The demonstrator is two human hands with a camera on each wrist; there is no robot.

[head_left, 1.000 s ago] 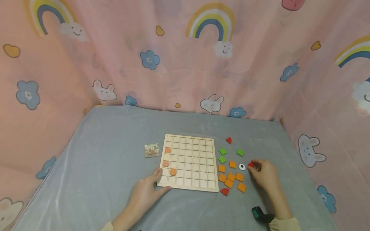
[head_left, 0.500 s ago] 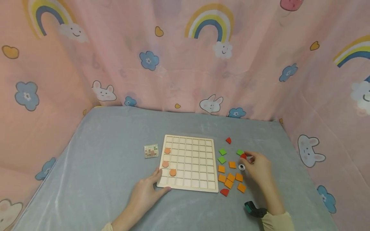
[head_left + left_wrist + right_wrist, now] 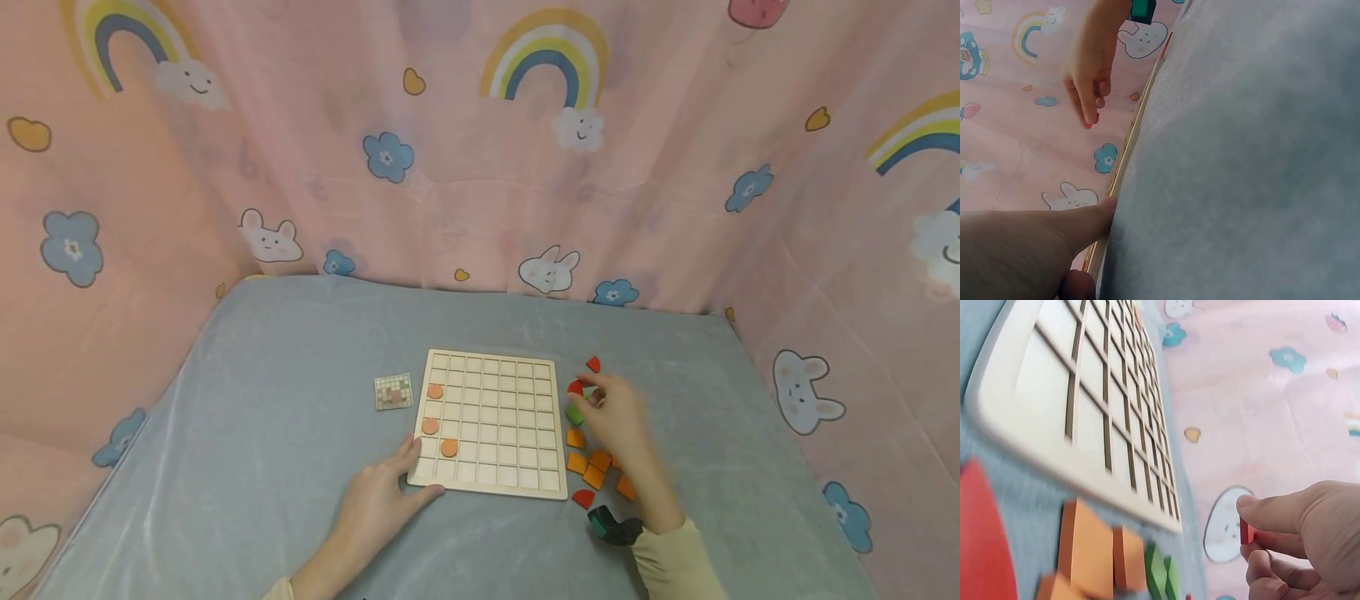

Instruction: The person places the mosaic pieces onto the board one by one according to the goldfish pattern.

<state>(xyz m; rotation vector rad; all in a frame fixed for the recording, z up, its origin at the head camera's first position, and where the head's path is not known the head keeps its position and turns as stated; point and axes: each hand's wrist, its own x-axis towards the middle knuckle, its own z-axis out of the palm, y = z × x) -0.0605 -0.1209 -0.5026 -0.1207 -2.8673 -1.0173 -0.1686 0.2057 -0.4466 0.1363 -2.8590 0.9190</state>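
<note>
"Pink printed curtain (image 3: pixel 465 183) at the rear, grey cloth (image 3: pixel 285 375) over the work surface. What does the head view show?"

"One gridded wooden board (image 3: pixel 491 425), flat on the cloth. Three orange discs (image 3: pixel 448 448) occupy cells toward its left side. Just left of the board lies a printed card (image 3: pixel 393 392)."

"State of the left hand (image 3: pixel 375 492)?"

"Thumb and fingers spread apart, touching the board at its near left corner."

"And the right hand (image 3: pixel 618 412)?"

"Pinching a red piece (image 3: pixel 575 387), just right of the board, by the green squares (image 3: pixel 574 415). Nearer lie orange squares (image 3: pixel 575 438), some behind the forearm. One red wedge (image 3: pixel 582 499) lies near the board's near right corner."

"Left wrist view?"

"Thumb rests against the board's edge. Beyond it hangs the right hand, red showing at its fingertips."

"Right wrist view?"

"Thumb and forefinger clamp the red piece, raised off the cloth. Orange and green squares lie beside the board's rim; I cannot tell whether any touch it."
</note>
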